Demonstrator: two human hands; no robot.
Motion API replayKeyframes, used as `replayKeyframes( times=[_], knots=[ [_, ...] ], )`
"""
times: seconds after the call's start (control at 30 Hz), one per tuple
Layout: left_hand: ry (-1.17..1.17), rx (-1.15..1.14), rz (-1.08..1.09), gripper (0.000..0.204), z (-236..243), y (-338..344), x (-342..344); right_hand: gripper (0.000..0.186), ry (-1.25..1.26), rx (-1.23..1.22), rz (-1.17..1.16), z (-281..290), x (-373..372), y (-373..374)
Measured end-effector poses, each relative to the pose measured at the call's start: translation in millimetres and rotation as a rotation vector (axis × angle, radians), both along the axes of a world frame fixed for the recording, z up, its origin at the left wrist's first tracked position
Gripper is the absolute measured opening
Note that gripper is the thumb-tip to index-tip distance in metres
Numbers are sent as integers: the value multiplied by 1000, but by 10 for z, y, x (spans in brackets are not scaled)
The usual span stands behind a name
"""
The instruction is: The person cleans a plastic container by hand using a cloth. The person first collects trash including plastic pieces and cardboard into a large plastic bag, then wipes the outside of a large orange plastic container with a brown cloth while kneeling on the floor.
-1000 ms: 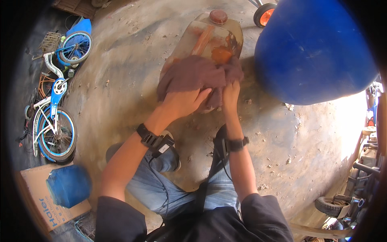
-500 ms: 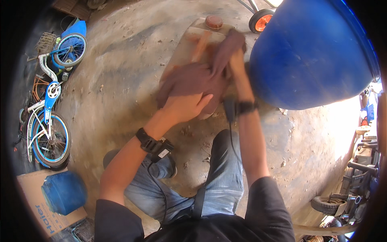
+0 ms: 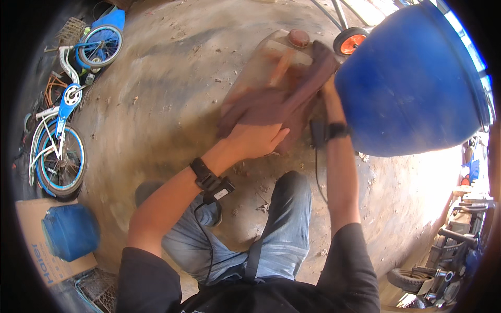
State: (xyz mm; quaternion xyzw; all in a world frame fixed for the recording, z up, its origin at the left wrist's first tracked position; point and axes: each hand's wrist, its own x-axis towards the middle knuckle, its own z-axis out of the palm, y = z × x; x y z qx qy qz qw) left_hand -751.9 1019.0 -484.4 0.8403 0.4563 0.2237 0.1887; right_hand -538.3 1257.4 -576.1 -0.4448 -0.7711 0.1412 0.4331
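Squatting over a bare, dusty concrete floor, the person works at a translucent plastic jerrycan that lies on its side on the ground, its reddish-brown cap pointing away. A brown cloth is draped across the can. The left hand lies flat on the near end of the cloth, fingers together and pressing it down. The right hand is closed on the far end of the cloth near the cap, though blur and the cloth hide its fingers. Both wrists carry black bands, and thin cables run from them toward the body.

The floor is mottled grey and tan, strewn with small chips and grit, brightly sunlit toward the right. A large blue barrel stands just beside the can on the right, close to the right forearm. Behind it shows a small wheel with an orange hub. Well apart on the left lie blue and white bicycles, tipped on the ground. Nearer the person on the left, a smaller blue drum rests on a flattened cardboard box. Tyres and dark machine parts crowd the lower right edge.
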Motion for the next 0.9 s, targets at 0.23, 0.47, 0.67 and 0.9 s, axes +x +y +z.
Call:
replayKeyframes(
  times=[0.23,0.47,0.67,0.9],
  knots=[
    [11,154,9,32,-118,-13,-86,30,238,84,-235,-179,-387,-704],
    [-9,62,5,34,-78,50,-11,35,104,119,-83,61,39,-69],
    [11,177,32,35,17,-45,-119,36,-61,320,-316,-25,-368,-758],
    [-51,115,-3,33,-34,1,42,31,88,-344,-296,370,-309,-356]
  ],
)
